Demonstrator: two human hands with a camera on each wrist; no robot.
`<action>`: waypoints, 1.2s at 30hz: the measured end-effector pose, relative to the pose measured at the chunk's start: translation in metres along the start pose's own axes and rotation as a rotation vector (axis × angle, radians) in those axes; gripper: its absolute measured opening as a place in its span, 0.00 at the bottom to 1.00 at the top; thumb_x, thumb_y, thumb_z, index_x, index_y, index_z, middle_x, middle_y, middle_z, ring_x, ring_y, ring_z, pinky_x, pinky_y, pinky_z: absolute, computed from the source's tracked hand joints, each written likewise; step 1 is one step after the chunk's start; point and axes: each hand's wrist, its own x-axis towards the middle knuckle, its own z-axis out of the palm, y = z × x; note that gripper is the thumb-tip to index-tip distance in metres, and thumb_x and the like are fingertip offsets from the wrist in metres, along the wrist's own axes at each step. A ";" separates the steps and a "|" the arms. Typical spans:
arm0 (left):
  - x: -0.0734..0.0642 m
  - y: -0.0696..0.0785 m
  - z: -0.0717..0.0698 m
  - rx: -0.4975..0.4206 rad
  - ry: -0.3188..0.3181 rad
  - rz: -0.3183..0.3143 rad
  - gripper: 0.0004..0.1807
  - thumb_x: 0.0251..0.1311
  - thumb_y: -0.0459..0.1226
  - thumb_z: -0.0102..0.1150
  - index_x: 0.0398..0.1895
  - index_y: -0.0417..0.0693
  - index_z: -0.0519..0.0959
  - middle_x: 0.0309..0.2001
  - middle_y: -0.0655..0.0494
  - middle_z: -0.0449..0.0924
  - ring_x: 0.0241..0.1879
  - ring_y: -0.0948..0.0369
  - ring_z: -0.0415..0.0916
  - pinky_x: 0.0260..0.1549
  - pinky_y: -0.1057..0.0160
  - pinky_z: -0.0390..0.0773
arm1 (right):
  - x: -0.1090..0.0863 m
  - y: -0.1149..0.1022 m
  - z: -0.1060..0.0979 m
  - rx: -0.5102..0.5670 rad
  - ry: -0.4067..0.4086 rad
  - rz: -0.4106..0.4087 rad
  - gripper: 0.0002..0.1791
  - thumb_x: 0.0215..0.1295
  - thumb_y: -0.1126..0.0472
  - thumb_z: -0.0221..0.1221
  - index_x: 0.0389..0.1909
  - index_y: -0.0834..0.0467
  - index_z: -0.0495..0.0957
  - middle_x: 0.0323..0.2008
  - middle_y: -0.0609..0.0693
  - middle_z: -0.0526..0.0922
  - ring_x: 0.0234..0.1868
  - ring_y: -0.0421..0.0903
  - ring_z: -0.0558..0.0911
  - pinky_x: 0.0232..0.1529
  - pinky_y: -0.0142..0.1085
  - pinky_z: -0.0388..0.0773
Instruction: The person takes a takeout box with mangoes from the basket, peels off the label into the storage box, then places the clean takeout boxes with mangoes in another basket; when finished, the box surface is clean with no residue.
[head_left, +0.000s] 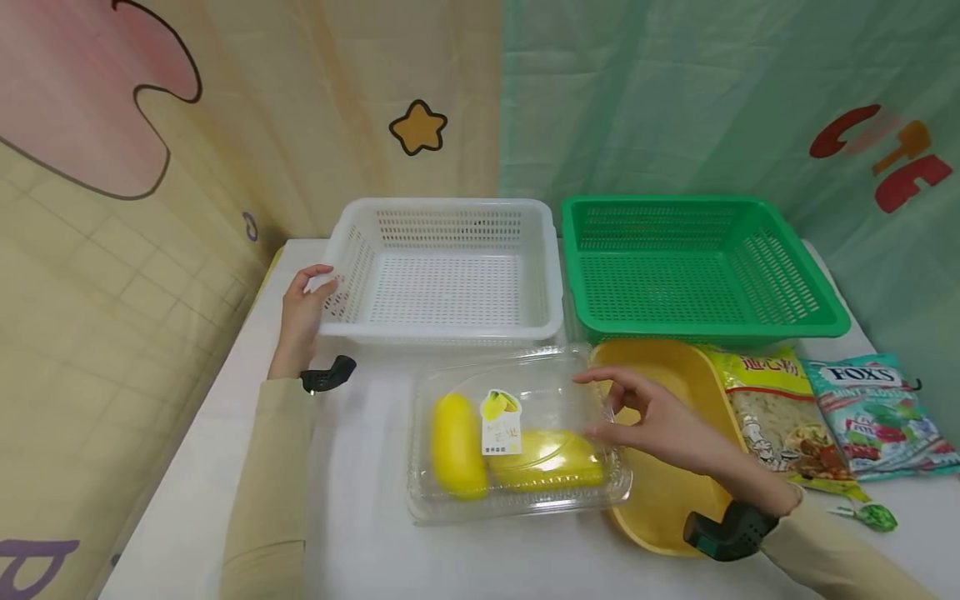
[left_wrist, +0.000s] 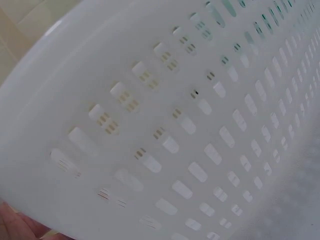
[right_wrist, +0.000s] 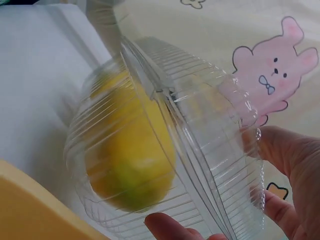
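Observation:
My left hand (head_left: 300,321) holds the left rim of a white plastic basket (head_left: 442,333) with slotted walls. In the left wrist view the basket wall (left_wrist: 165,175) fills most of the picture, and only a bit of the fingers (left_wrist: 17,225) shows. My right hand (head_left: 667,421) grips the right end of a clear plastic clamshell box (head_left: 536,383), fingers and thumb bent round it. Inside lie two yellow mangoes (head_left: 457,446), and a mango label (head_left: 501,429) sits on the lid. The right wrist view shows a mango (right_wrist: 132,150) through the ribbed plastic.
A green basket (head_left: 705,329) stands right of the white one. A yellow tray (head_left: 671,500) lies partly under my right hand and the box. Further right are a pasta bag (head_left: 787,425), a FOX'S candy bag (head_left: 877,417) and a small green-wrapped candy (head_left: 876,517). Printed curtains (head_left: 645,100) hang behind.

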 end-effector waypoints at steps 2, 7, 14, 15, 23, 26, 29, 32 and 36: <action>0.000 0.000 0.000 0.001 0.002 0.004 0.12 0.66 0.37 0.53 0.52 0.53 0.73 0.52 0.52 0.69 0.43 0.58 0.70 0.40 0.63 0.67 | 0.006 0.000 0.007 -0.028 0.010 0.012 0.28 0.54 0.55 0.69 0.57 0.46 0.73 0.28 0.53 0.71 0.28 0.46 0.74 0.21 0.34 0.65; -0.002 -0.001 0.001 0.022 0.009 0.012 0.12 0.66 0.38 0.54 0.51 0.54 0.74 0.50 0.54 0.70 0.42 0.60 0.70 0.39 0.63 0.66 | 0.019 0.003 0.024 -0.069 0.015 0.018 0.28 0.53 0.50 0.70 0.56 0.46 0.75 0.27 0.50 0.73 0.27 0.46 0.73 0.20 0.32 0.68; -0.004 0.001 0.003 0.028 0.027 0.022 0.11 0.66 0.37 0.54 0.50 0.53 0.74 0.51 0.53 0.70 0.41 0.61 0.69 0.39 0.63 0.66 | 0.026 0.005 0.032 -0.014 -0.050 0.088 0.29 0.57 0.51 0.67 0.60 0.47 0.71 0.38 0.57 0.74 0.31 0.46 0.80 0.28 0.37 0.81; -0.005 0.001 0.003 0.029 0.029 0.024 0.11 0.66 0.36 0.54 0.50 0.53 0.74 0.51 0.53 0.70 0.41 0.61 0.69 0.39 0.64 0.65 | 0.026 0.004 0.032 -0.020 -0.064 0.097 0.29 0.59 0.51 0.66 0.61 0.48 0.70 0.41 0.59 0.74 0.32 0.46 0.81 0.29 0.37 0.81; -0.006 0.003 0.001 0.034 0.028 0.022 0.10 0.65 0.37 0.55 0.49 0.54 0.75 0.52 0.53 0.69 0.40 0.61 0.70 0.38 0.64 0.67 | 0.027 -0.006 0.028 -0.121 -0.125 0.125 0.30 0.65 0.47 0.59 0.66 0.48 0.65 0.51 0.69 0.75 0.27 0.42 0.83 0.29 0.34 0.80; -0.005 0.003 0.000 0.055 0.028 0.017 0.10 0.65 0.38 0.55 0.49 0.55 0.75 0.53 0.54 0.69 0.39 0.61 0.70 0.36 0.65 0.68 | 0.026 -0.009 0.026 -0.148 -0.154 0.153 0.33 0.65 0.44 0.58 0.68 0.46 0.61 0.54 0.68 0.74 0.30 0.42 0.83 0.31 0.35 0.79; -0.004 0.002 -0.003 0.059 0.016 0.003 0.12 0.65 0.40 0.56 0.50 0.56 0.75 0.52 0.55 0.69 0.39 0.61 0.70 0.34 0.66 0.70 | 0.022 -0.011 0.026 -0.169 -0.175 0.174 0.36 0.64 0.42 0.57 0.70 0.45 0.58 0.58 0.67 0.71 0.33 0.42 0.83 0.32 0.37 0.78; -0.004 0.001 -0.005 -0.037 -0.004 -0.001 0.14 0.66 0.42 0.55 0.54 0.55 0.75 0.51 0.57 0.69 0.41 0.61 0.70 0.36 0.67 0.71 | 0.017 -0.014 0.025 -0.175 -0.169 0.177 0.38 0.63 0.41 0.58 0.71 0.45 0.57 0.60 0.66 0.69 0.36 0.43 0.83 0.32 0.38 0.78; -0.013 -0.001 -0.011 -0.240 -0.008 0.011 0.19 0.67 0.42 0.53 0.60 0.50 0.71 0.54 0.57 0.69 0.48 0.62 0.68 0.40 0.69 0.71 | 0.009 -0.018 0.021 -0.192 -0.121 0.137 0.37 0.63 0.42 0.58 0.70 0.50 0.59 0.61 0.62 0.70 0.39 0.43 0.82 0.33 0.35 0.79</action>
